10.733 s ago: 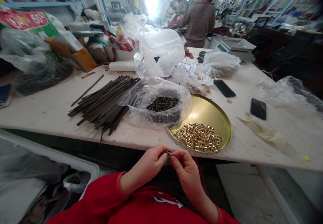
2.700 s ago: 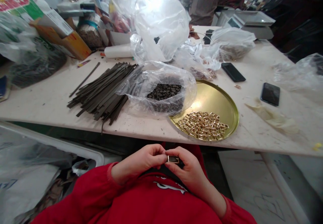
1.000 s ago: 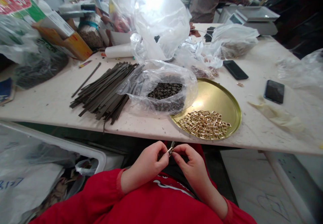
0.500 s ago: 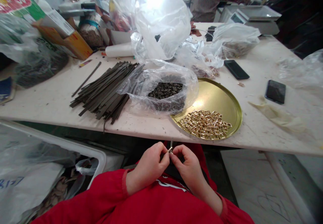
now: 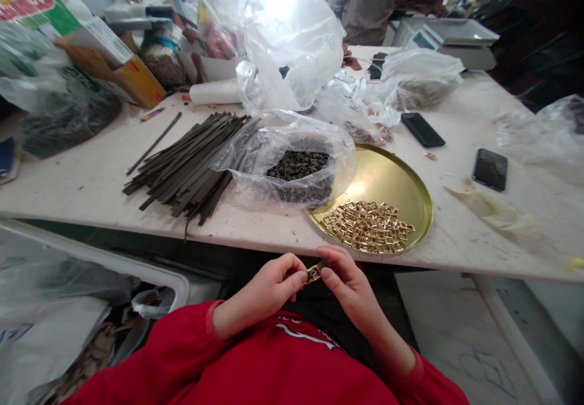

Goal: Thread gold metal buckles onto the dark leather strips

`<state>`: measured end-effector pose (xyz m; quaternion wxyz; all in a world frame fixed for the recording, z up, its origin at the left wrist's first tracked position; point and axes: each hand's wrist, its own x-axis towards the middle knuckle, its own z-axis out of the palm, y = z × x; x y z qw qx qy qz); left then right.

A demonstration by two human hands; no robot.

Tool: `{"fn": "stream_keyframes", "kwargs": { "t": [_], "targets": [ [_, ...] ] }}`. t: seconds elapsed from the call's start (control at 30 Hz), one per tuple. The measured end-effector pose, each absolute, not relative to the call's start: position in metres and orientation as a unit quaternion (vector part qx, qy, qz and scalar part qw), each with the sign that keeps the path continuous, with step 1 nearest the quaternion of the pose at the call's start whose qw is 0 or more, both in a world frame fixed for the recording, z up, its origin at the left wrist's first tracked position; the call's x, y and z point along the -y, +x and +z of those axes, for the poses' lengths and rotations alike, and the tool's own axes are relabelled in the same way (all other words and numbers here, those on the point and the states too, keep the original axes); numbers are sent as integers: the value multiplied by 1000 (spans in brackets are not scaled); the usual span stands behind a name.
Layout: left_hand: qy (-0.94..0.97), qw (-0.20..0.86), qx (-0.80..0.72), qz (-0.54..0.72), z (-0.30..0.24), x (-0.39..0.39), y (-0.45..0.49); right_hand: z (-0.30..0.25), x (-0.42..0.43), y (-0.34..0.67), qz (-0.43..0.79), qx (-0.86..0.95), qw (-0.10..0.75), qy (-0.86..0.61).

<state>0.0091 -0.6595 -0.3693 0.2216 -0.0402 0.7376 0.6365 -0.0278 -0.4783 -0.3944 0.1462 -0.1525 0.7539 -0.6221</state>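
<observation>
Below the table point(image 5: 255, 235), left hand point(image 5: 269, 288) and right hand point(image 5: 350, 284) fingers pinch a buckle point(image 5: 314, 272), long axis sideways.

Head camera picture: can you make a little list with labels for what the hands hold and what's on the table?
Left hand: pinches a small gold buckle, just below the table edge
Right hand: pinches the same buckle from the other side
Round gold tray: on the table, holds a pile of gold buckles
Clear bag: left of the tray, dark little pieces inside
Dark strips: heap left of the bag
Phones: two, lying flat
</observation>
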Motion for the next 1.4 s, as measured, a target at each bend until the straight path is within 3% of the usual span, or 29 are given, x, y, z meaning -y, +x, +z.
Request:
{"fn": "stream_keyframes", "kwargs": {
  "t": [0.17,0.4,0.67,0.83,0.97,1.2,1.4],
  "targets": [
    [-34,250,-738,626,-365,662,8,-382,482,-35,-628,-691,315,-169],
    [-49,284,-730,620,-362,660,4,-383,478,-35,-635,-643,415,-104],
    [49,220,-773,593,-352,662,-3,-385,488,-32,-699,-601,386,-19],
    [86,104,-886,443,-359,658,-3,-382,501,-24,-776,-531,338,42],
    [92,90,-917,378,-362,655,-5,-379,509,-22,-786,-528,318,44],
    [1,107,-872,478,-353,657,-7,-368,511,-22,-743,-640,196,-4],
    [-29,134,-812,567,-355,654,-5,-366,510,-22,-752,-613,241,-22]
  ]
}}
